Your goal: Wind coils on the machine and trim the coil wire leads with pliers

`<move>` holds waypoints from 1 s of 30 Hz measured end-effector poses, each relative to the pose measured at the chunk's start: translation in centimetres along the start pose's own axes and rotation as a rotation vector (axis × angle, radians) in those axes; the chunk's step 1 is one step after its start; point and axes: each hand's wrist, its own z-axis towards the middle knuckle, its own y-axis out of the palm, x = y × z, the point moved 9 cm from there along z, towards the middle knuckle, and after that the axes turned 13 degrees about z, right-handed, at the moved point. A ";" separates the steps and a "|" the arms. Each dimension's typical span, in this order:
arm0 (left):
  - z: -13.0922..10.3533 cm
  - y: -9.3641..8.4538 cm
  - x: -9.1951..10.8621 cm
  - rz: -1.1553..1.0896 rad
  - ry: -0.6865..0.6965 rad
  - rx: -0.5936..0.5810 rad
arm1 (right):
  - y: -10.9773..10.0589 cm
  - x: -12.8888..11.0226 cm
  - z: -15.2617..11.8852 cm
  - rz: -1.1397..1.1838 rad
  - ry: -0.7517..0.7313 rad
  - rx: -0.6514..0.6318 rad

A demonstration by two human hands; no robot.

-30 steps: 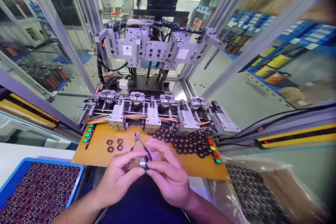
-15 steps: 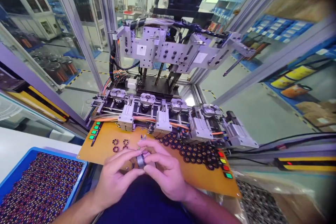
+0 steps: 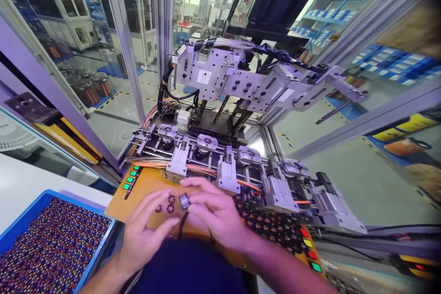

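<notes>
Between the thumb and fingers of my right hand (image 3: 217, 213) is a small grey metal ring (image 3: 184, 201), held above the orange board (image 3: 151, 183). My left hand (image 3: 148, 229) is apart from the ring, thumb and fingers spread with nothing between them. Several small dark rings with copper-coloured parts (image 3: 171, 208) lie on the board between the hands. A black cable (image 3: 182, 225) shows below the grey ring. Many dark ring parts (image 3: 272, 227) cover the board's right side, partly behind my right forearm.
Beyond the board stands a machine with round metal fixtures (image 3: 207, 142) under a metal plate assembly (image 3: 241, 80). A blue tray (image 3: 46, 195) full of small parts is at the left. Green buttons (image 3: 131, 179) sit on the board's left; coloured buttons (image 3: 312, 255) on its right.
My left hand has let go of the grey ring and moved away from it. The ring stays in my right hand. The view has shifted, so the machine appears further right and tilted.
</notes>
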 end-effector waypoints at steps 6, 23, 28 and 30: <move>-5.2 1.4 -11.9 0.121 -0.386 0.170 | -3.0 2.3 11.6 -0.438 -0.146 -0.107; -7.3 4.5 -15.4 0.147 -0.438 0.153 | -0.9 12.5 20.7 -0.811 -0.062 -0.430; -7.0 4.8 -15.2 0.155 -0.425 0.135 | -0.8 12.5 20.8 -0.906 -0.008 -0.451; -7.0 4.8 -15.2 0.159 -0.426 0.133 | -0.7 12.5 20.8 -0.949 0.011 -0.453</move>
